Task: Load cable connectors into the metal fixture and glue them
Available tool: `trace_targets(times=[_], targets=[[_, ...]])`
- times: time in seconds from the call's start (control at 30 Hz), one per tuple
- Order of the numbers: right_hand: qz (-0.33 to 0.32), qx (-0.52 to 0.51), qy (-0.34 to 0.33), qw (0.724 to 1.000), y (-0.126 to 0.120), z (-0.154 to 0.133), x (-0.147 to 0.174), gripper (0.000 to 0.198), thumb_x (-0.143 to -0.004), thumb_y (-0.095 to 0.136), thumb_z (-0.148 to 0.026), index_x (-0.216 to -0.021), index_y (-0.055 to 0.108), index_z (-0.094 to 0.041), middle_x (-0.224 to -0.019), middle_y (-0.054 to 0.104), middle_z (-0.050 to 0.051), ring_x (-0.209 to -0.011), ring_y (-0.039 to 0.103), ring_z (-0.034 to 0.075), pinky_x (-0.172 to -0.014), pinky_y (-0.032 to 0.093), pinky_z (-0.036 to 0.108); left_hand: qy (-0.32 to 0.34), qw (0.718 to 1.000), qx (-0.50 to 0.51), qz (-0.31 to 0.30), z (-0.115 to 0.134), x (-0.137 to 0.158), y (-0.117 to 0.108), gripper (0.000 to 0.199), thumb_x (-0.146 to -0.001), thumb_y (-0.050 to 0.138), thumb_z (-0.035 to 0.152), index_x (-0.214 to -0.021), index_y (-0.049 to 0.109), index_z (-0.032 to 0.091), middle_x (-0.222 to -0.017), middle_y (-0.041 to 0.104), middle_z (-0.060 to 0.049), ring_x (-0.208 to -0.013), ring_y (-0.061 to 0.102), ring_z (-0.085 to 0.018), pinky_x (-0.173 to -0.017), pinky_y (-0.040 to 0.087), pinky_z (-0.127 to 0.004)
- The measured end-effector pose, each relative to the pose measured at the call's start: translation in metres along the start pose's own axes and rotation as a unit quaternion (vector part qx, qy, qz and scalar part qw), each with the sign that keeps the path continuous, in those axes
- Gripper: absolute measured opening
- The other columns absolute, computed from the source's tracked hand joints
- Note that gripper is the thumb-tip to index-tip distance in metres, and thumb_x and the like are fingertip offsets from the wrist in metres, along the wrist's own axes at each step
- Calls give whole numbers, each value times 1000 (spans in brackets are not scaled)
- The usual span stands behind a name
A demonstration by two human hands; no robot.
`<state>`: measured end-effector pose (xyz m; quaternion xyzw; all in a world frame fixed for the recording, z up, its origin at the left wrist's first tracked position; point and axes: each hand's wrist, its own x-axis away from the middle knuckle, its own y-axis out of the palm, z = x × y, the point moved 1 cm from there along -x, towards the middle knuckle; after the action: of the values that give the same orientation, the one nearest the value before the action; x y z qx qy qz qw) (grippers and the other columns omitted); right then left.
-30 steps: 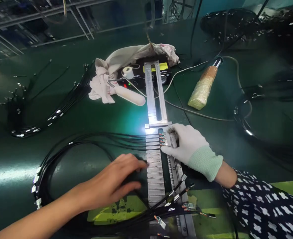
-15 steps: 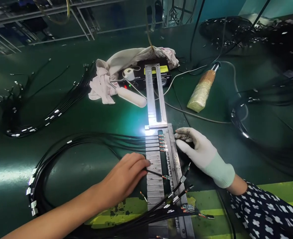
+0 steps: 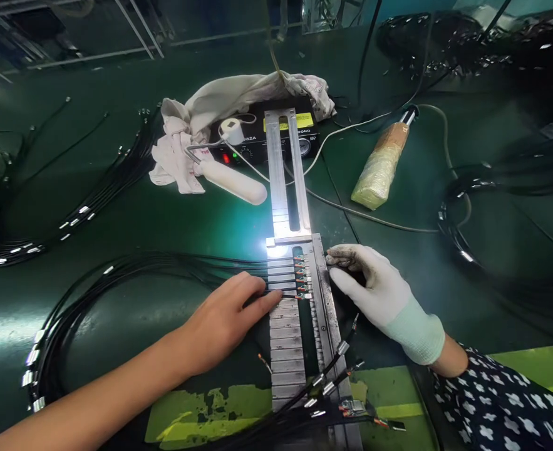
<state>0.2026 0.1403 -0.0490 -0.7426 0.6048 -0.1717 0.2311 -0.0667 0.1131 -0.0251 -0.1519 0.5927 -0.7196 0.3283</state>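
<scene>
Cables (image 3: pixel 196 257) cross the metal jig (image 3: pixel 287 362) mid-frame, its slots (image 3: pixel 285 327) presumably aligning connectors (image 3: pixel 303 280); left hand (image 3: pixel 232 313) touches the lowest cable (image 3: pixel 290 295), grip unclear; right hand (image 3: pixel 374 291), thumb and fingers apart, sits alongside.

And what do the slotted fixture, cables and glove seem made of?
Slotted fixture: bare grey metal, perhaps steel or aluminium, from its sheen. Cables: probably plastic or rubber sheathing, smooth and black, bending in loops. Glove: matte, apparently fabric, fitting softly.
</scene>
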Motion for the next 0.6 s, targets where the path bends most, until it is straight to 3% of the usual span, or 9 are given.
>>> trace_targets(times=[0.23, 0.4, 0.5, 0.6], targets=[[8, 17, -7, 1000, -2, -2, 1, 21, -91, 60, -32, -111, 62, -29, -110, 67, 1, -104, 61, 22, -93, 52, 43, -3, 999, 38, -2, 4, -5, 1, 31, -95, 45, 8, -125, 50, 13, -102, 52, -6, -89, 48, -16, -78, 44, -27], [9, 33, -18, 999, -3, -5, -1, 19, -91, 61, -31, -109, 62, -28, -108, 68, 1, -102, 61, 23, -91, 51, 44, -33, 998, 45, 35, 7, 12, 12, 36, -95, 43, 6, -128, 53, 15, -113, 51, -9, -104, 47, -20, -90, 39, -33], [10, 38, -27, 999, -2, -6, -2, 18, -91, 61, -30, -109, 63, -28, -107, 68, 1, -101, 61, 23, -90, 51, 43, -59, 997, -11, 53, 12, 23, 18, 44, -94, 42, 3, -134, 52, 17, -112, 49, -10, -102, 46, -21, -86, 36, -36], [14, 46, -27, 998, -2, -5, -2, 18, -90, 60, -30, -107, 63, -28, -107, 68, 1, -101, 62, 24, -89, 51, 43, -52, 998, -15, 34, 14, 24, 17, 44, -95, 39, 4, -136, 50, 17, -107, 51, -10, -95, 46, -20, -79, 36, -34]])
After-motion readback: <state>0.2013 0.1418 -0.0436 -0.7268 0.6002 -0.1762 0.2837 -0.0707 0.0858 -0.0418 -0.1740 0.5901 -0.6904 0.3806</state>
